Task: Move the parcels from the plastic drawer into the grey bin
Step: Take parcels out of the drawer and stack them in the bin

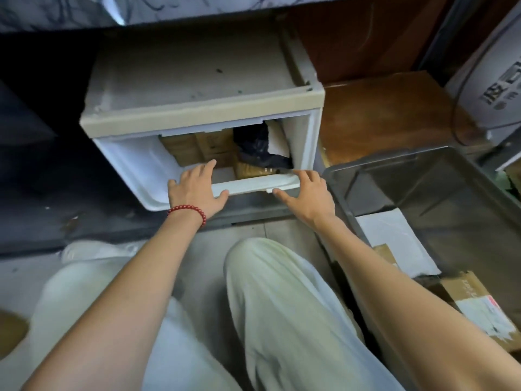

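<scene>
My left hand (pixel 197 190) lies with fingers (pixel 207 167) spread over the front edge of the plastic drawer (pixel 135 165), thumb under the lip. Right hand (pixel 306 193), fingers spread too, rests on the same edge near its right corner. Neither grips a parcel. Inside the drawer: brown cardboard parcels (pixel 197 148), a dark bag (pixel 258 148), something white behind it. The cabinet frame (pixel 197 114) overhangs the opening. Grey bin (pixel 423 179) stands just right, holding a white parcel (pixel 394 238) and a taped carton (pixel 479 306). My knee (pixel 270 266) is below.
</scene>
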Motion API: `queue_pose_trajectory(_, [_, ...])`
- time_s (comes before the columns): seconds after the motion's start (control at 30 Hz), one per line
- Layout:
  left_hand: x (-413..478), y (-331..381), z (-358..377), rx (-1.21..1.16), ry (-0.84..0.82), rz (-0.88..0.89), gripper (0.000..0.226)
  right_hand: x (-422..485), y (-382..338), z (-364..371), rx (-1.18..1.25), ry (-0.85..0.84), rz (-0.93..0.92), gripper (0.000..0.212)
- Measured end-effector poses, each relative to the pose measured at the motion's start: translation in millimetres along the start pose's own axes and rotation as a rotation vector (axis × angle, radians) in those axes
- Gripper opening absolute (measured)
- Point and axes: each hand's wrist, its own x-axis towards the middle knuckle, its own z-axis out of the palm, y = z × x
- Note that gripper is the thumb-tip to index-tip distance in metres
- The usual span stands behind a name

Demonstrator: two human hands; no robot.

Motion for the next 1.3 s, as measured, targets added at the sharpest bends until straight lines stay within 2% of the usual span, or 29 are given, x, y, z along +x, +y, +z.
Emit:
queue_pose_trajectory(0.2, [23,-1,17,-0.132,-0.012,-0.06,0.077,37,-13,18,0.043,-0.057,-0.033,0.078])
queue_pose_trajectory(0.3, [52,25,31,-0.155,0.03,0.03,0.075,59,-11,24,0.068,-0.05,-0.025,0.077])
queue_pose_trajectory(0.47, [96,39,59,-0.065,-0.021,0.116,0.076,102,-6,39,0.063,-0.093,-0.008,0.079])
queue_pose_trajectory(0.63, [127,37,70,-0.114,-0.09,0.102,0.076,137,-7,57,0.079,-0.143,0.069,0.079])
queue_pose_trajectory(0.77, [141,35,73,-0.218,-0.148,0.041,0.075,155,-12,70,0.228,-0.049,0.2,0.072])
queue_pose_trajectory(0.9, [150,29,79,-0.339,-0.138,0.009,0.083,163,-18,79,0.222,-0.046,0.257,0.07])
queue_pose_trajectory(1.0, [148,25,81,-0.351,-0.133,-0.005,0.089,169,-16,85,0.36,-0.055,0.296,0.068])
queue_pose_trajectory(1.13, [147,19,82,-0.436,-0.139,-0.028,0.087,171,-11,86,0.731,-0.084,0.374,0.062])
queue_pose_trajectory(1.3, [144,17,86,-0.583,-0.147,-0.065,0.084,168,-12,84,0.819,-0.069,0.42,0.084])
